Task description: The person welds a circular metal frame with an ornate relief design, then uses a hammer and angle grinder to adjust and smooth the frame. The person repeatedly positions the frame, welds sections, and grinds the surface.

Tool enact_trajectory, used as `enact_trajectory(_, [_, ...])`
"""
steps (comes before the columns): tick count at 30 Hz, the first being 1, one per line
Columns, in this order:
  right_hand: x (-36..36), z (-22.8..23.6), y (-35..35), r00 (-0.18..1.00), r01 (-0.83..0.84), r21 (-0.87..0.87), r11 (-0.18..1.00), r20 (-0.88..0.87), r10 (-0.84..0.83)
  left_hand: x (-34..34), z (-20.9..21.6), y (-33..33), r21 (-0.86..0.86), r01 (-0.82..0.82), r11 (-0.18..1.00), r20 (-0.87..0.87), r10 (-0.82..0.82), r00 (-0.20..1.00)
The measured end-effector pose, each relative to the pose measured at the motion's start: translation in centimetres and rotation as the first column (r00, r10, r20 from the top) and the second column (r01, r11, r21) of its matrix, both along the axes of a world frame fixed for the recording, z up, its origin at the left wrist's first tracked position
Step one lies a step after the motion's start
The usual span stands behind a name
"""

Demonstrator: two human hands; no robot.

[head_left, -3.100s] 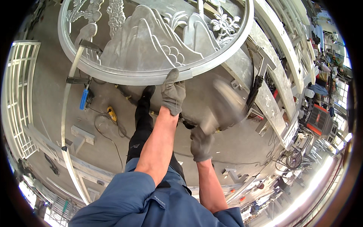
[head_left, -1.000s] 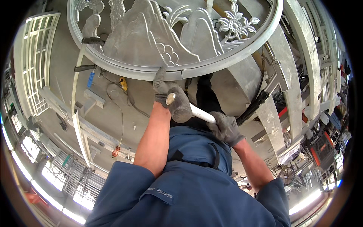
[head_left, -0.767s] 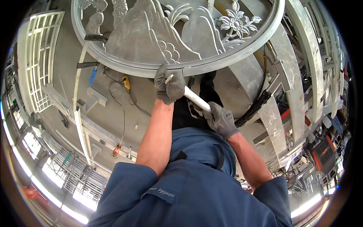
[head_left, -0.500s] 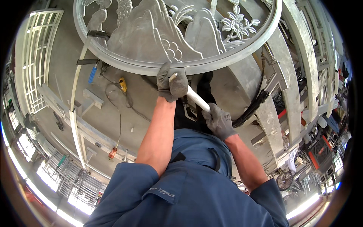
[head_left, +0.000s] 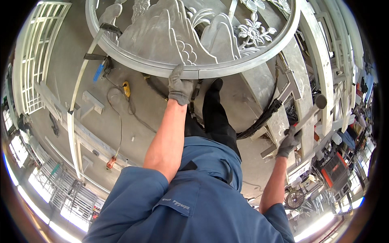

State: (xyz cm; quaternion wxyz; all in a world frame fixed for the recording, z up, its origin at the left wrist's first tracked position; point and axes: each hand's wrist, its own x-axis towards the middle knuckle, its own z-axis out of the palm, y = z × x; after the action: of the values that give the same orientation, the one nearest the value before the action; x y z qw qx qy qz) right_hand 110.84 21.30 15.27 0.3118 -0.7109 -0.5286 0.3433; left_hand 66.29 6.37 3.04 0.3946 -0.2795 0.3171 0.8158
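Note:
A large round silver-grey metal panel (head_left: pixel 154 70) fills the top middle, with cut-out mountains, leaves and a flower inside its ring frame. My gloved left hand (head_left: pixel 180 88) is closed on the near edge of the ring, thumb laid over it and fingers curled beneath. Just right of that hand, a thin seam crosses the ring. Out to the right, my gloved right hand (head_left: pixel 289 143) grips a hammer (head_left: pixel 311 112) by its pale handle. The hammer's round, dark-faced head points up and away, well apart from the panel.
Clamps (head_left: pixel 110 29) hold the panel's left side by a long metal bar. A yellow tool (head_left: pixel 127 89) with a cord lies on the floor. A welding torch-like tool with a black cable (head_left: pixel 265 115) and flat metal beams (head_left: pixel 306 77) are at right. My legs stand below the ring.
My right hand has swung the hammer from beside my left hand out to the far right. My left hand stays on the ring. The view has shifted slightly.

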Motion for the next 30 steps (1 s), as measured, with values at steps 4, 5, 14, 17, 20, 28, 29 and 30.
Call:
enact_trajectory(4, [4.9,-3.5,4.8,0.955,0.115,-0.014,0.993,0.277,-0.106,-0.5,-1.1,-0.5,-0.018,-0.001,1.0,-0.009,0.0,1.0])
enact_trajectory(5, [5.2,-4.7,5.8,0.944,0.131,-0.002,0.991,0.305,-0.124,-0.6,-0.5,-0.4,0.007,0.006,1.0,0.015,-0.006,1.0])
enact_trajectory(14, [12.6,-14.6,5.3,0.969,0.02,-0.001,1.0,0.248,-0.019,0.1,-1.2,-0.4,0.031,0.04,0.999,-0.047,-0.038,0.998])
enact_trajectory(17, [9.5,-12.1,6.4,0.95,-0.077,-0.199,0.977,0.284,0.133,0.2,-0.4,-0.4,-0.037,0.054,0.998,-0.117,-0.058,0.991])
enact_trajectory(20, [9.9,-11.8,6.5,0.965,-0.109,-0.196,0.974,0.212,0.151,0.2,1.7,0.6,-0.024,0.028,0.999,-0.075,-0.03,0.997])
enact_trajectory(28, [13.1,-12.5,7.4,0.936,-0.129,-0.335,0.933,0.271,0.226,-0.4,0.3,-0.9,0.018,0.032,0.999,-0.002,-0.032,0.999])
enact_trajectory(29, [13.3,-12.2,7.4,0.88,-0.088,-0.293,0.952,0.424,0.212,-0.6,0.5,-1.0,0.01,0.039,0.999,0.012,-0.04,0.999])
enact_trajectory(30, [14.3,-12.0,7.1,0.8,-0.05,-0.242,0.969,0.572,0.184,-0.7,0.8,-0.9,0.005,0.049,0.999,0.032,-0.049,0.998])
